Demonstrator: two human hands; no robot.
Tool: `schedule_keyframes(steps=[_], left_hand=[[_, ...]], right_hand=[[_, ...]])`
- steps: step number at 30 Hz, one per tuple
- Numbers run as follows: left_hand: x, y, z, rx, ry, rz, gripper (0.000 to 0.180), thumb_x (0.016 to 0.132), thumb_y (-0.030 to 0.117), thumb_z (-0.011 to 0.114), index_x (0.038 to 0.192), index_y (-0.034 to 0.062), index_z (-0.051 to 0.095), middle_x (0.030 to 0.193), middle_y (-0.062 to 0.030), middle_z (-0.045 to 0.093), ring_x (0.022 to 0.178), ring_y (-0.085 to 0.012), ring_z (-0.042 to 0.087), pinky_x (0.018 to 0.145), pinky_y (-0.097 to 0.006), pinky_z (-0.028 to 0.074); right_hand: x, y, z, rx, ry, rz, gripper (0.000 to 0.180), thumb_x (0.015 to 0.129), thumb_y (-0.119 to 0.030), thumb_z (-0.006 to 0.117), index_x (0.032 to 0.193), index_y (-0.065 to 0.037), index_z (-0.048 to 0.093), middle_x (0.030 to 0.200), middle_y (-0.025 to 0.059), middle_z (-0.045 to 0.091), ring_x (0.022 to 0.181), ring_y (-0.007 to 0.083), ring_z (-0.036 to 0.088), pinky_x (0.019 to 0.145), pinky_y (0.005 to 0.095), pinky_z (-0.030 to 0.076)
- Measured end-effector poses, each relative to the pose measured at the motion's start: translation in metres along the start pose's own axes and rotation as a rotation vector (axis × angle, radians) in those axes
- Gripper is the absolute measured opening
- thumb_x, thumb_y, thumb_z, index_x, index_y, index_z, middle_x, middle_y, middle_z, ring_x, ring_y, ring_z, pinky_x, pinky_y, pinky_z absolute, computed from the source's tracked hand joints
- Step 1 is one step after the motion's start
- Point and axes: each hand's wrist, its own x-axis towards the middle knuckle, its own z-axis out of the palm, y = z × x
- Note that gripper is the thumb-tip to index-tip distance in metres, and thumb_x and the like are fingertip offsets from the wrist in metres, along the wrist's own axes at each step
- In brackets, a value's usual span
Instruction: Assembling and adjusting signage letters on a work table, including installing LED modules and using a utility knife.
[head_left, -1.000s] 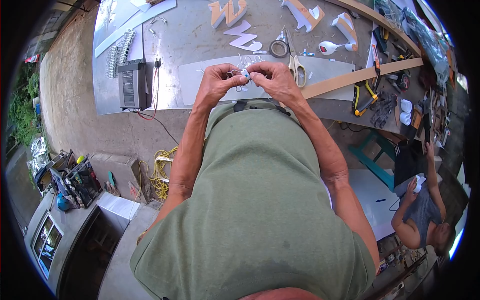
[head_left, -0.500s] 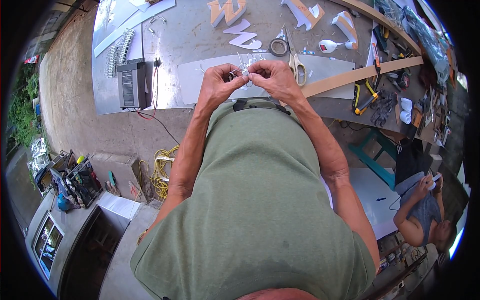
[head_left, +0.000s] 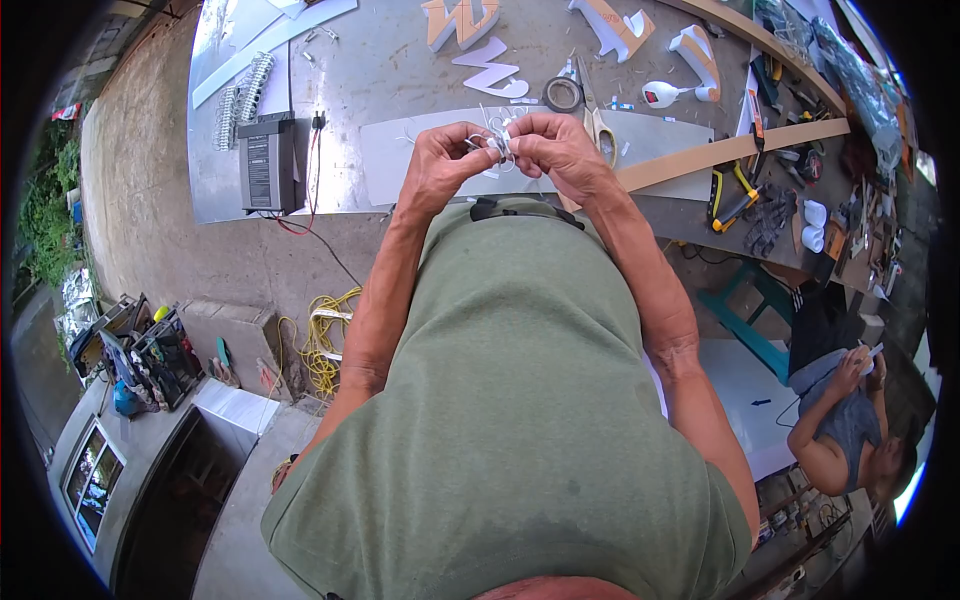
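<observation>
1. White, thin wire bundle: one small tangle, pinched between both hands above the table's near edge.
2. Two hands: the left hand and right hand have fingertips closed on the bundle, thumbs meeting at it.
3. One pair of scissors, one tape roll, one grey power box, one long wooden strip.
4. Grey metal worktable, littered with cut letter shapes, stands on a concrete floor; another person sits at right.
</observation>
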Motion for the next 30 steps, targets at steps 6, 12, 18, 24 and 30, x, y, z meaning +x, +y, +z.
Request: schedule_keyframes(steps=[6,12,18,24,30], left_hand=[[0.004,-0.003,-0.011,-0.224,-0.071,-0.133,0.026,0.087,0.010,0.071,0.109,-0.0021,0.065,0.094,-0.0113,0.071,0.082,-0.0156,0.068,0.076,-0.028,0.053],[0.002,-0.006,-0.021,-0.468,-0.157,-0.226,0.041,0.090,0.006,0.066,0.128,-0.0043,0.055,0.118,-0.0204,0.065,0.101,-0.0253,0.069,0.089,-0.038,0.056],[0.002,-0.017,-0.018,-0.405,-0.032,-0.150,0.041,0.087,-0.002,0.067,0.127,-0.0061,0.056,0.115,-0.0201,0.067,0.101,-0.0254,0.069,0.087,-0.036,0.058],[0.008,-0.018,-0.003,-0.374,0.090,-0.076,0.042,0.086,-0.001,0.070,0.125,-0.0059,0.057,0.111,-0.0165,0.069,0.099,-0.0199,0.069,0.085,-0.032,0.059],[0.007,-0.013,0.007,-0.304,0.106,-0.014,0.040,0.086,0.002,0.072,0.123,-0.0049,0.060,0.111,-0.0148,0.070,0.098,-0.0175,0.068,0.086,-0.031,0.058]], right_hand=[[0.001,-0.006,0.000,-0.197,0.161,-0.096,0.016,0.088,-0.009,0.068,0.099,0.003,0.067,0.079,0.0029,0.065,0.065,0.0077,0.057,0.058,0.0216,0.046],[0.006,0.008,-0.011,-0.543,0.351,-0.186,0.022,0.085,-0.012,0.069,0.101,0.003,0.066,0.082,0.0048,0.068,0.070,0.0096,0.062,0.064,0.0260,0.051],[0.000,0.001,0.003,-0.901,0.538,-0.320,0.018,0.087,-0.011,0.068,0.100,0.001,0.067,0.080,0.0050,0.068,0.071,0.0083,0.062,0.065,0.0241,0.050],[-0.001,0.004,0.024,-0.805,0.275,-0.247,0.019,0.085,-0.014,0.067,0.092,0.002,0.070,0.078,0.0121,0.070,0.068,0.0161,0.066,0.066,0.0305,0.053],[0.010,0.017,0.013,-0.625,0.240,-0.180,0.021,0.084,-0.015,0.069,0.094,0.003,0.072,0.076,0.0092,0.071,0.067,0.0100,0.064,0.062,0.0271,0.051]])
